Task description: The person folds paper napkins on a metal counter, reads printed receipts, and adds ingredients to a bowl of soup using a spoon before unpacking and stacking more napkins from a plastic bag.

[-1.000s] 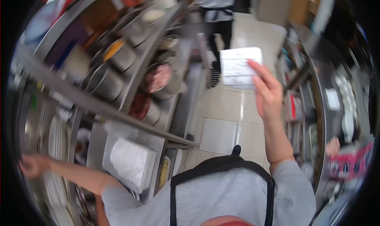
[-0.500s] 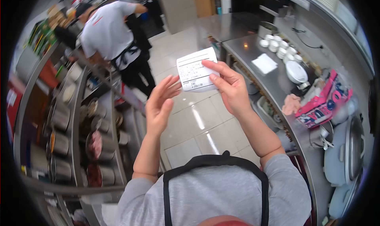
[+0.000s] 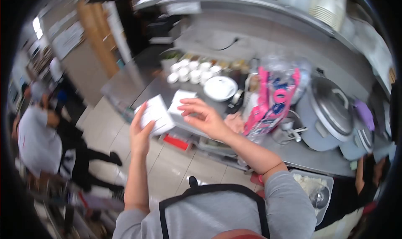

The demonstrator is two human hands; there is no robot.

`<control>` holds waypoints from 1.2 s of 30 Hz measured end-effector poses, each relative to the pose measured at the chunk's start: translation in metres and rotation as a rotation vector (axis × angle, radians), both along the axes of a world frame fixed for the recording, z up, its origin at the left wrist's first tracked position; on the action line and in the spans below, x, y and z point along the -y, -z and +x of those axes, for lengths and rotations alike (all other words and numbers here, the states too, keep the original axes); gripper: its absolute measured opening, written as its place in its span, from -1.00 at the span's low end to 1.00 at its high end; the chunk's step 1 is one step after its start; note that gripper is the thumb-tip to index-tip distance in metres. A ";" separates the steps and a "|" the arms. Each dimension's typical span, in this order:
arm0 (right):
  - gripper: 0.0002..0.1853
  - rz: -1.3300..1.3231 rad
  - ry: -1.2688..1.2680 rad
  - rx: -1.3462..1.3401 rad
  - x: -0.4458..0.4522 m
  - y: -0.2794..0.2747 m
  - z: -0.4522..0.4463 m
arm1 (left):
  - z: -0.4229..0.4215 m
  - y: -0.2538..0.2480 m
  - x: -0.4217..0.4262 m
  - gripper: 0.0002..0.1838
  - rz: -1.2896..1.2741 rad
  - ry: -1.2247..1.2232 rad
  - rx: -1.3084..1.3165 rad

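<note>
A printed paper slip [image 3: 160, 116], white and blurred by motion, is pinched between the thumb and fingers of my left hand [image 3: 140, 132]. My right hand [image 3: 207, 121] hovers to the right of the slip, its fingers apart and nothing in them. Just beyond the right hand, white paper [image 3: 178, 97] lies on the steel counter [image 3: 144, 90]. Farther back on that counter stand several small white cups [image 3: 194, 75] and a white bowl [image 3: 220, 88].
A pink printed plastic bag [image 3: 272, 100] and large lidded rice cookers [image 3: 326, 113] occupy the counter's right part. Stacked bowls [image 3: 324, 8] fill the shelf above. One co-worker [image 3: 39, 138] is at left; another person's arm [image 3: 360, 176] shows at right beside a tub [image 3: 328, 209].
The slip has passed from my right hand to my left. My view has turned right toward the counter, and my right hand's fingers have come apart.
</note>
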State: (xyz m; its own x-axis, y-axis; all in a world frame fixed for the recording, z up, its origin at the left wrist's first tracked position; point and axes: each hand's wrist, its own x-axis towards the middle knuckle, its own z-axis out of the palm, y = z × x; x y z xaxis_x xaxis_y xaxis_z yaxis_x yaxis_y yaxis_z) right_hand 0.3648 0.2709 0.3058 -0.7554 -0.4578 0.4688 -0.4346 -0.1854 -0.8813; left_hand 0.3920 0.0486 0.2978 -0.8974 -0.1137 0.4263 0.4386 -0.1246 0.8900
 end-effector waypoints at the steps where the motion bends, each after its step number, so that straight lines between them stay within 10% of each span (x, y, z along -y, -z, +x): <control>1: -0.69 0.047 0.064 -0.036 -0.010 -0.004 -0.011 | -0.014 0.011 0.010 -0.44 0.036 -0.001 0.030; 12: -0.76 0.804 1.071 -1.208 -0.144 -0.184 -0.105 | -0.149 0.084 0.100 -0.62 0.269 -0.010 0.189; 20: -0.76 1.131 2.010 -0.824 -0.374 -0.339 -0.129 | -0.201 0.052 0.024 -0.67 0.104 0.012 0.081; 36: -0.84 0.858 1.658 -0.619 -0.474 -0.408 -0.154 | -0.181 0.055 -0.079 -0.67 0.103 -0.127 0.140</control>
